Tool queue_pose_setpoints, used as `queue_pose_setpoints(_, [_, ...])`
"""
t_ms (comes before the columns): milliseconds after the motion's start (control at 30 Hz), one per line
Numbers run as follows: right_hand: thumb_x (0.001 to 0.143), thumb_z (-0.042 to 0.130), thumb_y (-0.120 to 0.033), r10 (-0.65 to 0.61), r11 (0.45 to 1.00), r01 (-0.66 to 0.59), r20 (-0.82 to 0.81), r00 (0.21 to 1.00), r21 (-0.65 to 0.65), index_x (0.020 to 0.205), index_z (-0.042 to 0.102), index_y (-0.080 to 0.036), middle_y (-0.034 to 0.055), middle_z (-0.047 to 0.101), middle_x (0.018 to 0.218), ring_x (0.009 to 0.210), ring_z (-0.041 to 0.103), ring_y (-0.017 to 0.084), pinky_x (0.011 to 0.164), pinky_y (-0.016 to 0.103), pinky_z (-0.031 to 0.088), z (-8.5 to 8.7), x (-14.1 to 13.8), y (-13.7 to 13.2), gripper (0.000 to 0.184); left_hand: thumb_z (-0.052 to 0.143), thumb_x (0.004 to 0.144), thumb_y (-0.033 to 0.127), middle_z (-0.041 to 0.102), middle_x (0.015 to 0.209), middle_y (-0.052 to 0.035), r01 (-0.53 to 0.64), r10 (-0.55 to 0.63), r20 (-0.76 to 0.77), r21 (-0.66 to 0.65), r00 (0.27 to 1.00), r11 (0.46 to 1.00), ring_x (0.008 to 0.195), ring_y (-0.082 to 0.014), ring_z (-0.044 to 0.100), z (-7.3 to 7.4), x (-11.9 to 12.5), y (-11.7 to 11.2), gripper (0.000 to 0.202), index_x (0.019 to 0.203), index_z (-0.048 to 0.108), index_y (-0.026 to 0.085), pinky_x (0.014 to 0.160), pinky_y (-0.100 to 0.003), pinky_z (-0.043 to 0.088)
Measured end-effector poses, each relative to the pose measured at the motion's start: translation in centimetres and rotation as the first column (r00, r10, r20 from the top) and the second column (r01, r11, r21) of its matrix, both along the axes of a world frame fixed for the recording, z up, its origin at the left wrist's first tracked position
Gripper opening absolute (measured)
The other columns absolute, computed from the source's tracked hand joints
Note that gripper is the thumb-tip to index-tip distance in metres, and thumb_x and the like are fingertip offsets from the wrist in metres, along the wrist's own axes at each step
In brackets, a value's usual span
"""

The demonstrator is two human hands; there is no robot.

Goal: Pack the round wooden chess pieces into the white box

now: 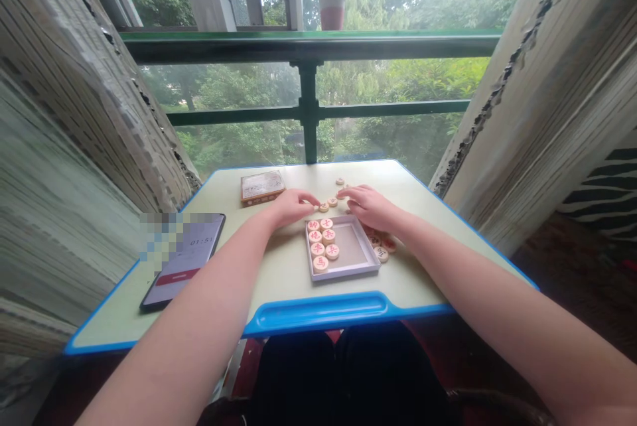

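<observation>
My left hand [292, 208] is just beyond the box tray's far left corner, thumb and forefinger closed at the edge of a small wooden Chinese chess piece. Beside those fingertips lie two more chess pieces [332, 202]. My right hand [371, 206] is palm down at the tray's far right corner, fingers apart, the forefinger reaching over pieces at the far side and partly hiding them. Between my forearms sits the shallow open tray [344, 275]. Along its left side, several pieces with red characters [320, 264] lie face up in two columns; its right part shows bare bottom.
More pieces [381, 254] lie right of the tray, partly under my right wrist. One piece [340, 181] lies farther back. A box lid [263, 186] is at the back left. A phone [184, 267] lies left. The table has a blue rim [318, 313].
</observation>
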State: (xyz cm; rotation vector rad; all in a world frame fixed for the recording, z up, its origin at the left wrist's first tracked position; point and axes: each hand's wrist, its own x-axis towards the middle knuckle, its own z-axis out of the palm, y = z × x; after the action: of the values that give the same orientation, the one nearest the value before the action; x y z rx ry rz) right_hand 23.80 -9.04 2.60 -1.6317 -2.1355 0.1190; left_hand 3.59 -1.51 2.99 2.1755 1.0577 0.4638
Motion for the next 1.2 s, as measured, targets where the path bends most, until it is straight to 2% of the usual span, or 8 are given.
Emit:
queue_pose_setpoints(133, [0.088, 0.038, -0.026, -0.032, 0.998, 0.034, 0.043, 0.999, -0.060, 0.117, 0.055, -0.020, 0.0067, 0.059, 0.117, 0.115, 0.045, 0.020, 0.098, 0.035, 0.032, -0.3, 0.4, 0.3, 0.034, 0.050, 0.060, 0.022, 0.055, 0.057, 0.0006, -0.001, 0.001, -0.006, 0.000, 1.000, 1.000, 0.055, -0.0121, 0.045, 0.1, 0.0, -0.1, 0.039, 0.092, 0.071, 0.017, 0.055, -0.023, 0.036])
queue_pose_setpoints(233, [0.088, 0.038, -0.029, -0.026, 1.000, 0.026, 0.044, 0.999, -0.001, 0.117, 0.054, -0.018, 0.0074, 0.063, 0.110, 0.110, 0.046, 0.021, 0.095, 0.036, 0.035, -0.1, 0.5, 0.3, 0.035, 0.050, 0.059, 0.021, 0.056, 0.058, 0.0004, -0.005, 0.005, 0.005, -0.008, 1.000, 1.000, 0.056, -0.0120, 0.045, 0.2, 0.0, -0.3, 0.040, 0.093, 0.071, 0.016, 0.056, -0.023, 0.037])
queue_pose_setpoints(300, [0.087, 0.039, -0.026, -0.027, 0.999, 0.024, 0.074, 0.997, 0.030, 0.115, 0.057, -0.017, 0.0072, 0.063, 0.110, 0.106, 0.047, 0.022, 0.094, 0.036, 0.035, -0.1, 0.7, 0.4, 0.034, 0.050, 0.059, 0.021, 0.057, 0.060, -0.0001, -0.005, 0.005, 0.013, -0.009, 1.000, 1.000, 0.057, -0.0120, 0.046, 0.2, 0.0, -0.3, 0.039, 0.092, 0.071, 0.016, 0.057, -0.023, 0.037])
queue_pose_setpoints(433, [0.083, 0.042, -0.023, -0.036, 0.998, 0.042, 0.155, 0.987, -0.037, 0.102, 0.066, -0.019, 0.0044, 0.065, 0.107, 0.102, 0.049, 0.022, 0.092, 0.034, 0.036, 0.0, 1.1, 0.7, 0.031, 0.051, 0.060, 0.021, 0.058, 0.062, -0.0008, -0.012, 0.012, 0.011, -0.010, 1.000, 1.000, 0.058, -0.0125, 0.047, 0.2, 0.0, -0.4, 0.038, 0.092, 0.071, 0.016, 0.057, -0.023, 0.038])
queue_pose_setpoints(567, [0.081, 0.047, -0.026, -0.079, 0.995, 0.087, 0.171, 0.982, -0.040, 0.095, 0.069, -0.020, 0.0045, 0.067, 0.100, 0.099, 0.049, 0.023, 0.091, 0.034, 0.037, 0.1, 1.3, 0.7, 0.027, 0.053, 0.060, 0.022, 0.058, 0.061, -0.0006, -0.020, 0.020, -0.002, -0.014, 1.000, 1.000, 0.059, -0.0131, 0.049, 0.2, 0.0, -0.3, 0.037, 0.093, 0.070, 0.016, 0.059, -0.023, 0.039])
queue_pose_setpoints(733, [0.081, 0.050, -0.032, -0.115, 0.993, 0.115, 0.117, 0.986, 0.004, 0.103, 0.066, -0.021, 0.0041, 0.068, 0.096, 0.098, 0.050, 0.023, 0.086, 0.033, 0.040, -0.4, 1.2, 0.8, 0.029, 0.053, 0.061, 0.021, 0.061, 0.067, -0.0021, -0.025, 0.025, -0.008, -0.003, 1.000, 1.000, 0.063, -0.0138, 0.052, 0.2, 0.0, -0.4, 0.038, 0.094, 0.070, 0.015, 0.061, -0.023, 0.041])
queue_pose_setpoints(967, [0.077, 0.055, -0.030, -0.123, 0.989, 0.115, 0.090, 0.988, 0.092, 0.096, 0.068, -0.020, 0.0058, 0.067, 0.091, 0.087, 0.050, 0.023, 0.084, 0.035, 0.038, -0.7, 1.3, 1.1, 0.025, 0.051, 0.061, 0.021, 0.062, 0.070, -0.0018, -0.030, 0.030, -0.010, -0.008, 1.000, 1.000, 0.065, -0.0138, 0.053, 0.3, 0.1, -0.4, 0.037, 0.093, 0.069, 0.015, 0.063, -0.023, 0.041])
queue_pose_setpoints(1200, [0.077, 0.053, -0.031, -0.056, 0.987, 0.061, -0.043, 0.998, 0.146, 0.087, 0.068, -0.018, 0.0051, 0.064, 0.083, 0.080, 0.052, 0.018, 0.081, 0.032, 0.036, 0.9, 0.4, -0.1, 0.022, 0.053, 0.061, 0.022, 0.063, 0.072, -0.0015, -0.015, 0.015, -0.010, 0.003, 1.000, 1.000, 0.065, -0.0136, 0.054, 0.1, -0.1, -0.1, 0.035, 0.092, 0.069, 0.016, 0.063, -0.023, 0.041])
